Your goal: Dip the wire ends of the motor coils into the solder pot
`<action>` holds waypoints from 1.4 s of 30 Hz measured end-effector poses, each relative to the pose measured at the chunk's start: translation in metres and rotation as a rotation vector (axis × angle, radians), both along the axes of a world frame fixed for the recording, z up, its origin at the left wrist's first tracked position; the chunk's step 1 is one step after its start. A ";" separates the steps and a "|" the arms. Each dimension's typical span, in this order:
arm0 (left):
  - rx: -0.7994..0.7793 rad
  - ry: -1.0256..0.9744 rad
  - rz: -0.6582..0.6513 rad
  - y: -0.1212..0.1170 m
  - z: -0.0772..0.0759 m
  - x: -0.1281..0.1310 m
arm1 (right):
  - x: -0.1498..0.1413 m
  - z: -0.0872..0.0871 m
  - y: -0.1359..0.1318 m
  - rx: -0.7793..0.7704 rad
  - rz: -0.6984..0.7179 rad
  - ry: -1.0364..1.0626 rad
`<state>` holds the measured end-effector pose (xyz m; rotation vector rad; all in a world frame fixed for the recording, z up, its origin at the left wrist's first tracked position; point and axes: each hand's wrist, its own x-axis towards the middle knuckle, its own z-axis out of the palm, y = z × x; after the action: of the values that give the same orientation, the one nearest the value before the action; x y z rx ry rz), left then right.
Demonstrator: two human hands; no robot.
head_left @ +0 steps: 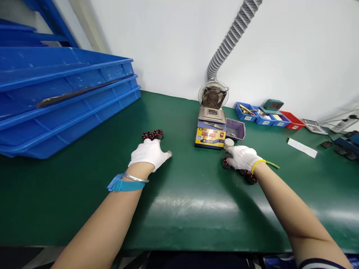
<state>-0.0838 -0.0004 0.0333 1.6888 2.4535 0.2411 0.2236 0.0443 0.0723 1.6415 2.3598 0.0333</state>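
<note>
My left hand (148,154), in a white glove with the thumb tip bare, lies palm down over the green table with its thumb spread out. Just beyond its fingertips are two small black round parts with red spots (152,135); the fingers may touch them. My right hand (243,157), gloved in white with a yellow cuff, has its fingers bent down at a similar black and red round part (226,163). More such parts (250,177) lie under and beside its wrist. The glove hides part of them. A small round cream-coloured container (229,143) stands just beyond the right fingertips.
A soldering pot with a yellow display panel (210,136) stands mid-table, before a fan (213,98) with a grey duct (230,39). A purple bin (236,129) sits beside it. Stacked blue crates (70,108) fill the left. Small blue bins (246,112) and a red bin (291,120) line the wall.
</note>
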 end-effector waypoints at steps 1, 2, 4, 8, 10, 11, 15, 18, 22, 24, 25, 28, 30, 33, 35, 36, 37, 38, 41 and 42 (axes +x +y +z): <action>-0.040 0.011 -0.039 -0.001 -0.001 0.001 | -0.004 -0.001 -0.010 0.075 0.033 0.078; -0.053 0.034 -0.078 -0.001 -0.003 0.004 | -0.011 -0.003 -0.021 0.128 0.077 0.184; -0.014 0.078 -0.165 -0.002 -0.009 0.012 | -0.030 -0.017 -0.043 0.128 0.182 0.433; 0.032 0.042 -0.302 0.002 -0.027 0.020 | -0.070 -0.064 -0.065 0.019 0.330 0.700; -0.003 0.000 -0.309 0.005 -0.032 0.020 | -0.079 -0.081 -0.064 0.018 0.372 0.756; -0.006 -0.022 -0.312 0.006 -0.033 0.022 | -0.081 -0.086 -0.062 0.015 0.355 0.797; 0.139 -0.140 -0.377 0.000 -0.033 0.045 | -0.075 -0.089 -0.052 -0.088 0.053 1.066; 0.304 -0.203 -0.472 -0.013 -0.031 0.072 | -0.071 -0.088 -0.045 -0.258 -0.126 1.313; 0.468 -0.303 -0.490 -0.022 -0.035 0.090 | -0.074 -0.095 -0.038 -0.477 -0.208 1.675; 0.456 -0.450 -0.441 -0.020 -0.041 0.090 | -0.078 -0.098 -0.036 -0.459 -0.246 1.762; 0.436 -0.517 -0.425 -0.019 -0.044 0.090 | -0.079 -0.099 -0.036 -0.417 -0.245 1.758; 0.398 -0.629 -0.410 -0.014 -0.055 0.087 | -0.079 -0.101 -0.037 -0.252 -0.161 1.598; 0.393 -0.651 -0.395 -0.012 -0.059 0.085 | -0.076 -0.101 -0.037 -0.156 -0.130 1.467; 0.294 -0.672 -0.341 -0.010 -0.059 0.084 | -0.072 -0.101 -0.037 -0.057 -0.167 1.383; 0.157 -0.745 -0.311 -0.010 -0.055 0.081 | -0.071 -0.101 -0.036 -0.028 -0.183 1.392; 0.090 -0.807 -0.313 -0.009 -0.052 0.080 | -0.071 -0.101 -0.035 -0.029 -0.190 1.408; 0.034 -0.874 -0.326 -0.009 -0.049 0.079 | -0.071 -0.101 -0.034 -0.037 -0.198 1.428; -0.002 -0.940 -0.343 -0.009 -0.046 0.077 | -0.070 -0.101 -0.033 -0.053 -0.204 1.451; -0.029 -1.074 -0.374 -0.008 -0.037 0.071 | -0.071 -0.102 -0.030 -0.101 -0.203 1.527; -0.039 -1.100 -0.373 -0.009 -0.033 0.068 | -0.071 -0.102 -0.029 -0.119 -0.199 1.553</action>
<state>-0.0156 -0.0095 -0.0002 1.3752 1.3138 0.7965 0.1526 0.0152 -0.0296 2.1473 2.8012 -2.0079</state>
